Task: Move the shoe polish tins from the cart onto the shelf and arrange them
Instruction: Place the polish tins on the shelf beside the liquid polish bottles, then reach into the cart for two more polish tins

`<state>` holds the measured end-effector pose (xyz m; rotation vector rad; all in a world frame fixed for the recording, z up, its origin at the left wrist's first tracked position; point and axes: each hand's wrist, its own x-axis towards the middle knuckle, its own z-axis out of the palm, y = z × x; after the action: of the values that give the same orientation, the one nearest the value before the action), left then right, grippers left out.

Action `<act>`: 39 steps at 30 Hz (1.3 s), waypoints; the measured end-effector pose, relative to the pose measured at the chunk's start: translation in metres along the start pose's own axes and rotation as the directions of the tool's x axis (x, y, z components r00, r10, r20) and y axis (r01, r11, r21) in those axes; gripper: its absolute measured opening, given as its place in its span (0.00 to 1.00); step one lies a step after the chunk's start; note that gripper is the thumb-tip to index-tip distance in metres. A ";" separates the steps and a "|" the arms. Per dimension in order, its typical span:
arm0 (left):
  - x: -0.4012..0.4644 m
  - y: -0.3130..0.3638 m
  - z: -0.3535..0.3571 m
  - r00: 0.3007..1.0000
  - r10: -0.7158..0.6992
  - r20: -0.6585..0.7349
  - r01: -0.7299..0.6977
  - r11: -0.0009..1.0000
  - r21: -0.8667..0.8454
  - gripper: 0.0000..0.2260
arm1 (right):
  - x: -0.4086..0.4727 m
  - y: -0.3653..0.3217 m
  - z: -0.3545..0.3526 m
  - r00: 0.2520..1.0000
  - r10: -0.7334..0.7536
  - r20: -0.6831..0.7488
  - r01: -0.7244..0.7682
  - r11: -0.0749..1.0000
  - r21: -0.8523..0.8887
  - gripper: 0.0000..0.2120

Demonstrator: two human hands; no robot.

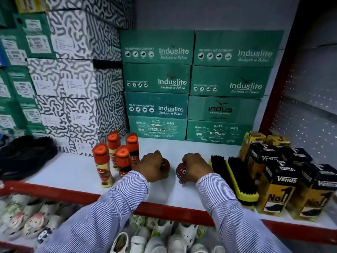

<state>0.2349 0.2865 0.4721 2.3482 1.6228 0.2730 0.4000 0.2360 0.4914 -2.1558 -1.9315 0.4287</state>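
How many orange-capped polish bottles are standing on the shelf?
4, clustered left of the left hand: front-left, back-left, front-right, back-right. None seems hidden.

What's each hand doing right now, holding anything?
Left hand: closed on a round dark-red shoe polish tin, at the white shelf.
Right hand: closed on a second round dark-red tin, also at the shelf.

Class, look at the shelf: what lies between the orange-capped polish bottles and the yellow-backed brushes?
In the head view, both hands, left hand and right hand, each gripping a red polish tin, with bare shelf between them.
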 end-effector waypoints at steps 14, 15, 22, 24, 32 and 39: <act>0.015 -0.003 0.016 0.993 -0.069 0.091 0.065 0.997 0.050 0.24 | 0.025 0.005 0.020 0.999 0.011 0.031 -0.011 1.000 -0.010 0.29; 0.012 -0.002 0.015 0.995 -0.064 0.073 0.060 0.996 0.064 0.24 | 0.022 0.005 0.019 1.000 0.008 0.022 -0.008 1.000 -0.012 0.30; -0.075 -0.007 0.013 0.945 0.224 -0.240 -0.183 0.966 0.182 0.35 | -0.055 -0.010 0.031 0.967 -0.086 -0.241 0.067 0.994 -0.084 0.39; -0.114 -0.017 0.023 0.869 0.358 -0.341 -0.298 0.930 0.217 0.35 | -0.088 -0.018 0.050 0.922 -0.164 -0.350 0.129 0.984 -0.120 0.39; -0.262 -0.110 0.123 0.885 0.337 -0.321 -0.267 0.932 0.245 0.35 | -0.198 -0.044 0.181 0.877 -0.260 -0.403 0.250 0.965 -0.081 0.42; -0.362 -0.207 0.267 0.992 0.002 0.124 -0.020 0.990 0.141 0.35 | -0.262 -0.054 0.351 0.968 -0.251 0.005 0.251 0.967 -0.038 0.40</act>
<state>0.0056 -0.0144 0.1522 2.4248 1.6201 0.0125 0.1997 -0.0299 0.2009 -1.8958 -2.1922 0.3483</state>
